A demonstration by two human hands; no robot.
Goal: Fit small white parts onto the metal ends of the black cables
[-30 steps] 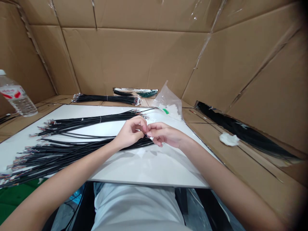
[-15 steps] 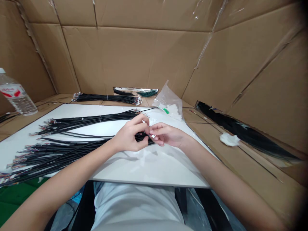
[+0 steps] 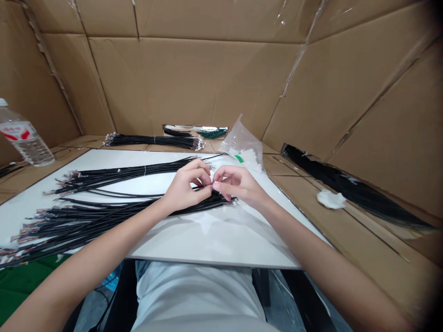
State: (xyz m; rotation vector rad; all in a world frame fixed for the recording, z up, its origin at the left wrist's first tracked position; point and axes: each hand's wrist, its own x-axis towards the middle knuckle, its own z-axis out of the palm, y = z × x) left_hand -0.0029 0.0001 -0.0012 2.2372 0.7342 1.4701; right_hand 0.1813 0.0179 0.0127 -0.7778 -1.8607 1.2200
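My left hand (image 3: 189, 186) pinches a thin black cable near its end, above the middle of the white board. Close against its fingertips, my right hand (image 3: 238, 185) is closed in a pinch on the same cable end; the small wires there are mostly hidden by the fingers. Beneath both hands lies a loose spread of black cables (image 3: 114, 219) with thin coloured wires at their ends. Behind the left hand is a tied bundle of black cables (image 3: 138, 172).
On the white board (image 3: 221, 240) and cardboard behind it are another tied cable bundle (image 3: 152, 140) and a clear plastic bag (image 3: 245, 145) of white pieces. A water bottle (image 3: 26, 138) stands far left. A crumpled white wad (image 3: 331, 199) and a thin rod (image 3: 374, 235) lie right.
My right hand has turned over and risen slightly, its fingers now meeting the left fingertips from above. The white connector seen at the right fingers is now hidden; cable ends below show.
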